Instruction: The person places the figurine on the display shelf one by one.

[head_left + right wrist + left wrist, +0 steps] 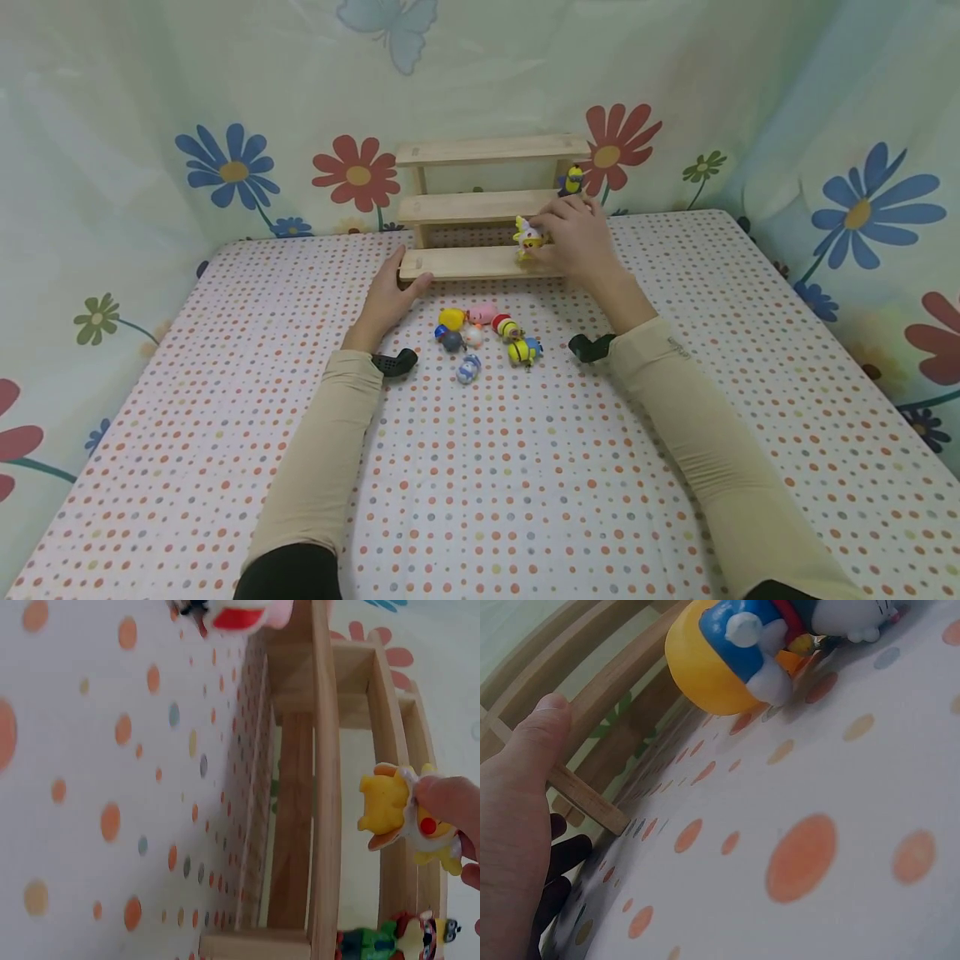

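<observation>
My right hand (577,237) pinches a yellow toy figure (394,802) with a white hood and a red cheek, over the lowest board near the right end of a three-step wooden shelf (465,263). In the right wrist view the figure hangs clear above that board. A toy figure with a green body and brown head (375,941) stands on the lowest board, hidden by my hand in the head view. Behind it, a yellow goggled figure (572,179) is on the middle board. My left hand (388,296) grips the shelf's left end, thumb at the front edge.
Several small toys lie in a loose group before the shelf, among them a yellow one (452,318), a pink one (482,313), a striped one (522,352) and a blue-and-white one (468,368). A flowered backdrop (480,92) rises behind the dotted tablecloth (480,500).
</observation>
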### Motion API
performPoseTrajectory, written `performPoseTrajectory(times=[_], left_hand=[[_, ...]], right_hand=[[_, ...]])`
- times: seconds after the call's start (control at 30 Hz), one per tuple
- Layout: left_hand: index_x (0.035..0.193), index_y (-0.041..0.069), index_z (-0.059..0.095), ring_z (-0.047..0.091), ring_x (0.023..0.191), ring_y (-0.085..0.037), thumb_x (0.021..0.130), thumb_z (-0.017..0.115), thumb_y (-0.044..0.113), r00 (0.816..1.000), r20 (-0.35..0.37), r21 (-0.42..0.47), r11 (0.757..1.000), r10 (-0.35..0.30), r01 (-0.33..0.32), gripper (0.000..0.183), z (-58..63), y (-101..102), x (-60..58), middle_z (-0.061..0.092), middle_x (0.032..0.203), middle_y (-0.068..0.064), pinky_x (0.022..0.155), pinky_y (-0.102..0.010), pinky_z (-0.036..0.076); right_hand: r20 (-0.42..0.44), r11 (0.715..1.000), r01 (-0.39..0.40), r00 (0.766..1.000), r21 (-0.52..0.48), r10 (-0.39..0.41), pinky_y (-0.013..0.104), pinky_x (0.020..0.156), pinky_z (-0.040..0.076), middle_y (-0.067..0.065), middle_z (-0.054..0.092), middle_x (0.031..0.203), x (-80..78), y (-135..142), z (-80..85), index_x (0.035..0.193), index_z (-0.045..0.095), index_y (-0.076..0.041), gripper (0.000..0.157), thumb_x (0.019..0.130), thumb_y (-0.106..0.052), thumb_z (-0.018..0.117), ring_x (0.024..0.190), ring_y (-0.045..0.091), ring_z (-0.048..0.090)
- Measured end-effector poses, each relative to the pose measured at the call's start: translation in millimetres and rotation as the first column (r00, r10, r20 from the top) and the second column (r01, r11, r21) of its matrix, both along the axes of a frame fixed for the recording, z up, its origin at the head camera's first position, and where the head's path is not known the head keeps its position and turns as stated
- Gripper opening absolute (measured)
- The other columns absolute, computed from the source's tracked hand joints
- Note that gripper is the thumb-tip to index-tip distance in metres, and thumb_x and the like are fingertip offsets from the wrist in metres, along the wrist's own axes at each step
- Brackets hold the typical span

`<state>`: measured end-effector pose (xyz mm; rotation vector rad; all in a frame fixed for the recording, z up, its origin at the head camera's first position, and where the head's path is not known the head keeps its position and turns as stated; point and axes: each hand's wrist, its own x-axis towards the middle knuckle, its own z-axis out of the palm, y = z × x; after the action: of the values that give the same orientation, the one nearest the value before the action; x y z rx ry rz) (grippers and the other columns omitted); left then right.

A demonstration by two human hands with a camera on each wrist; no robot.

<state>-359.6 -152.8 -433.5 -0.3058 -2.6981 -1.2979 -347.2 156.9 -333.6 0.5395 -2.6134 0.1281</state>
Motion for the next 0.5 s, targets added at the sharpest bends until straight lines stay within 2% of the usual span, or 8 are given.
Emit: performPoseTrajectory(times=[0.2,0.5], left_hand=[[0.154,0.015,0.013,0.02,0.146,-0.025,0.083,0.052,0.068,1.0,0.012,0.003,1.0,0.002,-0.002,0.097,0.1,0,-2.2,0.02,0.158,-0.01,0.118,-0.042,0.019],[0.154,0.013,0.014,0.02,0.146,-0.026,0.084,0.053,0.067,1.0,0.005,-0.004,1.0,-0.002,0.002,0.096,-0.4,0,-1.3,0.02,0.158,-0.011,0.118,-0.042,0.019]], right_hand=[[-0.013,1.0,-0.017,1.0,-0.006,0.017,0.051,0.11,0.023,0.007,0.061,0.118,-2.2,13,-0.3,0.112,0.068,-0.011,0.046,0.079,-0.042,0.076,0.121,0.027,0.046],[0.018,1.0,-0.026,0.999,-0.003,0.026,0.052,0.112,0.02,0.007,0.061,0.119,-6.4,19,-2.8,0.113,0.068,-0.012,0.046,0.079,-0.042,0.075,0.121,0.027,0.045]])
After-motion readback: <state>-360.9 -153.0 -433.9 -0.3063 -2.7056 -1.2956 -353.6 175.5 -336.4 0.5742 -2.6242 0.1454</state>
